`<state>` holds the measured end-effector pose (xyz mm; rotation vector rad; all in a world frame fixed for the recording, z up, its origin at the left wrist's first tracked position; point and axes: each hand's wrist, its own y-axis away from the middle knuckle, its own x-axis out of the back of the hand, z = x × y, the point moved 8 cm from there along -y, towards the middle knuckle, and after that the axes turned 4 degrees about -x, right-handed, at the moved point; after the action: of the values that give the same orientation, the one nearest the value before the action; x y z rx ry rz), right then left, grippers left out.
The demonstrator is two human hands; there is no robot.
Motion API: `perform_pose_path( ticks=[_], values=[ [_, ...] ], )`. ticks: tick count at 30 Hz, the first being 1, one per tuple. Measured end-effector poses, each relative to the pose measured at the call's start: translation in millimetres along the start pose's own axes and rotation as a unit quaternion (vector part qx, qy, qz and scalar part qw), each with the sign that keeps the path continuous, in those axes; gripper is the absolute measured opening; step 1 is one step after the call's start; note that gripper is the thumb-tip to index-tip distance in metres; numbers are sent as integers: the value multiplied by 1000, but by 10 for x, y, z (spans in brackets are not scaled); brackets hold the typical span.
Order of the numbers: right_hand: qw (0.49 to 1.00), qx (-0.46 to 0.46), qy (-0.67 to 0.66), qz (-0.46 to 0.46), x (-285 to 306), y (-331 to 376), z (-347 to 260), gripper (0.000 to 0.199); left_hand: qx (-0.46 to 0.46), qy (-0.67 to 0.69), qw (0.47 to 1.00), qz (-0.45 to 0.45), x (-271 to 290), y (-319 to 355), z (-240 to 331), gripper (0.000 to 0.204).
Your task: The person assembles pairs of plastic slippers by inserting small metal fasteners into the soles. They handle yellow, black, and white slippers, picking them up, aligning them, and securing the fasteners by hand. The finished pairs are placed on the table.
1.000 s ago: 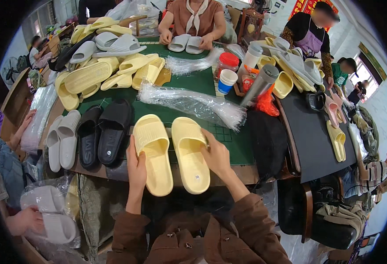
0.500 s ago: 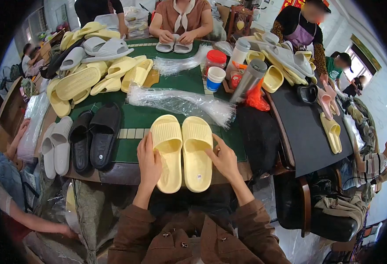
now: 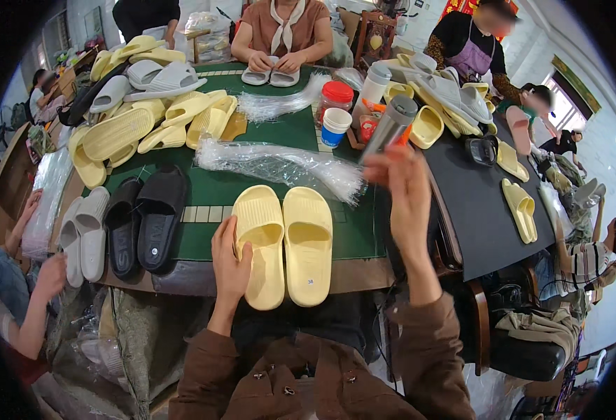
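A pair of pale yellow slide slippers stands at the table's front edge before me, toes pointing away. My left hand (image 3: pixel 231 269) grips the left slipper (image 3: pixel 260 213) by its outer side, thumb at the foot opening. Beside it the right slipper (image 3: pixel 308 269) shows a small sticker on its heel; no hand touches it. My right hand (image 3: pixel 407 196) is raised to the right, nearest the steel thermos (image 3: pixel 393 122) and the end of a bundle of thin clear plastic strands (image 3: pixel 280 162). Its fingers are smeared by motion, and any contact cannot be made out.
Grey slippers (image 3: pixel 92 241) and black slippers (image 3: pixel 159 234) stand at the left. Behind them rises a slipper pile (image 3: pixel 119 133). A white-and-blue cup (image 3: pixel 335 127) and red-lidded jar (image 3: pixel 334 101) sit mid-table. On the right, a black tabletop (image 3: pixel 486 210) carries more slippers. Co-workers sit around.
My right hand has left the right yellow slipper and swung up to the right. At far left, a co-worker's hand has risen. Another yellow slipper now lies on the black tabletop.
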<state>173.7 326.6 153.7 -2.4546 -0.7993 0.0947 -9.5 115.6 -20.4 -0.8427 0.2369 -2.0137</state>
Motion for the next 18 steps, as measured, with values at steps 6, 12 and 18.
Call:
perform_pose_path(
  ticks=[6, 12, 18],
  values=[
    [946, 244, -193, -87, -217, -671, -1484, 20, 2, 20, 1000, 4, 13, 9, -59, 53],
    [923, 180, -324, 102, 155, -660, -1034, 22, -2, 16, 1000, 8, 21, 17, -57, 51],
    [964, -152, -155, 151, 37, 72, 1346, 20, -16, 32, 999, 11, 10, 6, 5, 51]
  ],
)
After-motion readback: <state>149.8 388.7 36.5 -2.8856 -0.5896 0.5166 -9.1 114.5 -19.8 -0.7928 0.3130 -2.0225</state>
